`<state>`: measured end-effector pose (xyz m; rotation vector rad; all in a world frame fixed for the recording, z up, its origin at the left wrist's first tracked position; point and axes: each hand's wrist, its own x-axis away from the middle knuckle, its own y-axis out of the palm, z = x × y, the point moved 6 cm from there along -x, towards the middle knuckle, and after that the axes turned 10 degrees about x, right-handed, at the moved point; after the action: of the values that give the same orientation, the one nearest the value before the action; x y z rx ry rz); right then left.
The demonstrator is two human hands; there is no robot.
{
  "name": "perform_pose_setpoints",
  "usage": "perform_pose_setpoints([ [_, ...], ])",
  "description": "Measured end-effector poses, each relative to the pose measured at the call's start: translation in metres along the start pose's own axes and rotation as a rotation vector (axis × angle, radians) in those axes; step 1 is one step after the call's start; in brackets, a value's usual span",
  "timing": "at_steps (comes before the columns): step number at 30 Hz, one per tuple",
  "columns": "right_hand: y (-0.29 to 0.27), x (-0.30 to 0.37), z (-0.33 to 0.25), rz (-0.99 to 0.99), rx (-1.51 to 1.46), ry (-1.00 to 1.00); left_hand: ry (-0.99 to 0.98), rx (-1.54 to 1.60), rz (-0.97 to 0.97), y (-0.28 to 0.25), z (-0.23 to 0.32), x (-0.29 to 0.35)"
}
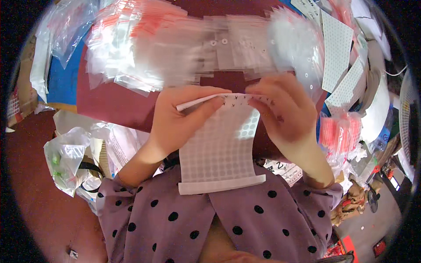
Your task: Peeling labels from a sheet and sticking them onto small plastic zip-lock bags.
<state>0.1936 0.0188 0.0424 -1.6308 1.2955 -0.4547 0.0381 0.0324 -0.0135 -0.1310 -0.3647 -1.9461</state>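
A sheet of round stickers (219, 144) hangs in front of me, its top edge folded back and marked with small black tick shapes. Its lower end curls into a white strip near my lap. My left hand (177, 116) is closed on the top left corner, thumb in front and fingers behind. At the top right edge my right hand (289, 107) pinches the sheet between thumb and fingers; it is slightly blurred. Beyond both hands, clear zip bags (127, 48) with red top edges lie fanned out, overlapping. A small round sticker (224, 41) sits on one of the middle bags.
The bags lie on a dark red board (109, 103) over a blue surface (66, 83). More sticker sheets (337, 50) lie at the right, above a bundle of red-edged bags (340, 131). A plastic bag (66, 153) with green bits stands at the lower left.
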Motion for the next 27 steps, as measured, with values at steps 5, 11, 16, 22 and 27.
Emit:
perform_pose_setpoints([
  [5,0.011,0.007,0.023,-0.366,-0.326,0.461,0.019,-0.037,0.038,-0.010,0.001,0.004],
  [11,0.018,0.010,0.025,-0.391,-0.446,0.368,0.082,-0.141,-0.063,-0.017,0.006,0.004],
  [16,0.012,-0.009,0.013,-0.206,-0.256,0.192,0.124,-0.144,-0.011,-0.018,0.007,0.003],
  [22,0.015,-0.012,-0.003,-0.245,-0.138,0.082,0.095,-0.132,0.005,-0.021,0.003,0.005],
  [27,0.016,-0.013,-0.004,-0.225,-0.130,0.081,0.021,-0.130,0.001,-0.021,0.002,0.002],
])
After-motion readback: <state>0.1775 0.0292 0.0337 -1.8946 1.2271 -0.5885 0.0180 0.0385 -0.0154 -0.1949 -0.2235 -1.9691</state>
